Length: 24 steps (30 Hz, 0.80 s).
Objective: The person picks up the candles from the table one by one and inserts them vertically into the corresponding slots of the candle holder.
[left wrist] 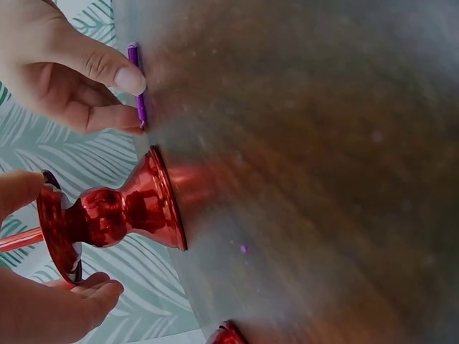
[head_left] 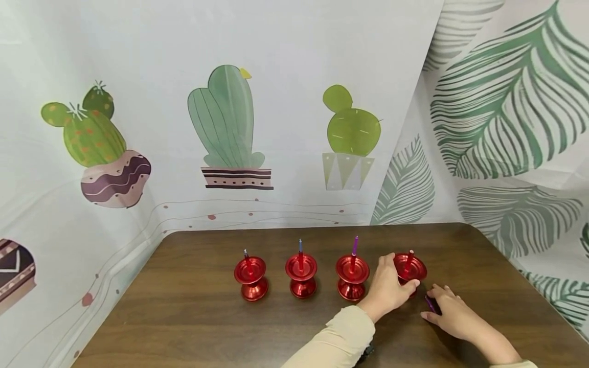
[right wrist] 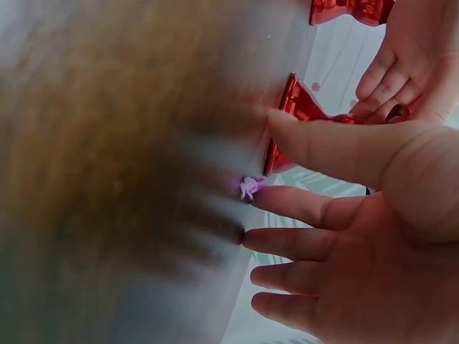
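My left hand grips the dish of the rightmost red candle holder between thumb and fingers. A thin red stem stands up from the middle of that dish, and the holder's base is on the table. Just right of it, a purple candle lies on the tabletop by my right hand. In the right wrist view that hand's fingers are straight, with the index fingertip at the candle's end and the thumb apart from it.
Three more red holders stand in a row to the left: one with a purple candle, one with a blue candle, one with a short dark-tipped candle. A purple speck lies on the wooden table. Printed cloth hangs behind.
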Motion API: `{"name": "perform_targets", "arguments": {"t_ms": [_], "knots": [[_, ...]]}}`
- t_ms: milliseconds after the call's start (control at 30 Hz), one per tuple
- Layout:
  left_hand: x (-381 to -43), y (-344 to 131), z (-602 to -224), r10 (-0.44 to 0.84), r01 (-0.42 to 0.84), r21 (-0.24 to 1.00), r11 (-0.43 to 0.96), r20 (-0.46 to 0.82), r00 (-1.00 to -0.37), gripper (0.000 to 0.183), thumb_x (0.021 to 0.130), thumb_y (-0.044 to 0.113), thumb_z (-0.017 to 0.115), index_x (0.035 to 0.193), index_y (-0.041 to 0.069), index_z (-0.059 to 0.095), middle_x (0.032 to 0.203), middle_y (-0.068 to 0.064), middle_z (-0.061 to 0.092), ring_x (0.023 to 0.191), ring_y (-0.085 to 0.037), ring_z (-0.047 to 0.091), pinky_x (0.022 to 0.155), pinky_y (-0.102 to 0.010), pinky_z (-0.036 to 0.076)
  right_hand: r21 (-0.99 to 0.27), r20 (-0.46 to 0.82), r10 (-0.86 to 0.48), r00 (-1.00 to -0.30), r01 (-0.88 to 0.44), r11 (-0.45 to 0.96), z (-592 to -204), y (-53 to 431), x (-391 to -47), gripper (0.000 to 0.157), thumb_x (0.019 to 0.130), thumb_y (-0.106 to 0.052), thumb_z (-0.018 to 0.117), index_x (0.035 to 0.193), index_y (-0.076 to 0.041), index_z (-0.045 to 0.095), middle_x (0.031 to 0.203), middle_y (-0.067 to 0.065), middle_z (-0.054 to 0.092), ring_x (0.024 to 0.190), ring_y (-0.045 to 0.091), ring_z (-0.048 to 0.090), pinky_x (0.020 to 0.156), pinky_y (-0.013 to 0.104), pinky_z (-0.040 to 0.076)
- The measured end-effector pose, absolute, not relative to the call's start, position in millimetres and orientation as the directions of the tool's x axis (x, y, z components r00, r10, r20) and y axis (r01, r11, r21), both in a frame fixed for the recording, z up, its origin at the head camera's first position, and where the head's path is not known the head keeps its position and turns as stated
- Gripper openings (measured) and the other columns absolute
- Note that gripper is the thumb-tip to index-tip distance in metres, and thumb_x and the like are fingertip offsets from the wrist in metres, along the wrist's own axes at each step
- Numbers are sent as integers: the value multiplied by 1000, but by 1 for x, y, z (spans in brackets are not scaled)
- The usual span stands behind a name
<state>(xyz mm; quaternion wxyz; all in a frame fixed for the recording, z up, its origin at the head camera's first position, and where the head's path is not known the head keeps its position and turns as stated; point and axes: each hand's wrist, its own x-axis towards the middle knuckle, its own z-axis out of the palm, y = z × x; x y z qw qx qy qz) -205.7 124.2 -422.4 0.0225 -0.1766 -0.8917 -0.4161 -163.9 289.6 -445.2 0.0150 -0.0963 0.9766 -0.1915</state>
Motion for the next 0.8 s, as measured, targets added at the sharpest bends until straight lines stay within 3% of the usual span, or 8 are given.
{"name": "perform_targets", "arguments": {"t_ms": [133, 233, 300, 400, 467, 633, 800], "knots": [[-206, 124, -423, 295, 342, 729, 593, 199, -934, 67, 80, 29, 79, 133, 6, 46, 123, -2, 51, 111, -10, 55, 94, -22, 47, -377, 94, -201, -975, -222, 899, -445, 286, -165, 28, 78, -9, 77, 90, 3, 55, 100, 31, 59, 110, 70, 37, 85, 73, 35], [-207, 124, -423, 299, 359, 720, 594, 217, -929, 67, 80, 29, 79, 133, 5, 46, 121, -3, 52, 109, -11, 56, 93, -22, 47, -344, 161, -207, -965, -252, 904, -447, 283, -166, 28, 75, -1, 77, 78, -5, 49, 80, 8, 56, 104, 63, 49, 87, 70, 38], [-207, 123, -423, 300, 365, 715, 596, 224, -927, 67, 79, 29, 79, 133, 5, 46, 121, -3, 52, 109, -11, 56, 93, -22, 47, -312, 182, -200, -963, -250, 917, -447, 281, -167, 32, 74, 1, 77, 72, -8, 47, 77, 4, 53, 101, 59, 52, 84, 68, 42], [-207, 123, -423, 300, 360, 714, 600, 216, -929, 67, 79, 30, 79, 133, 6, 47, 121, -2, 53, 109, -10, 56, 93, -21, 46, -265, 174, -184, -967, -226, 937, -446, 279, -167, 33, 74, 0, 76, 69, -11, 46, 75, 1, 49, 93, 49, 57, 68, 59, 50], [-206, 123, -423, 301, 356, 716, 600, 211, -930, 67, 79, 30, 79, 133, 6, 47, 121, -2, 53, 109, -10, 56, 93, -22, 46, -228, 173, -183, -968, -220, 948, -445, 279, -167, 31, 74, 0, 75, 68, -11, 47, 77, 2, 52, 92, 49, 57, 64, 59, 49], [-206, 123, -423, 306, 355, 720, 596, 204, -930, 68, 79, 30, 79, 134, 6, 46, 122, -1, 52, 110, -10, 56, 94, -23, 47, -188, 214, -178, -961, -219, 957, -441, 280, -164, 28, 74, 1, 73, 68, -12, 49, 79, 4, 58, 102, 59, 52, 77, 72, 40], [-206, 122, -423, 303, 365, 705, 608, 219, -928, 67, 79, 31, 79, 132, 7, 47, 119, -1, 53, 108, -11, 57, 93, -23, 47, -258, 243, -71, -967, -135, 957, -428, 287, -165, 16, 78, 1, 65, 71, -5, 52, 71, 7, 55, 75, 41, 60, 64, 59, 47]]}}
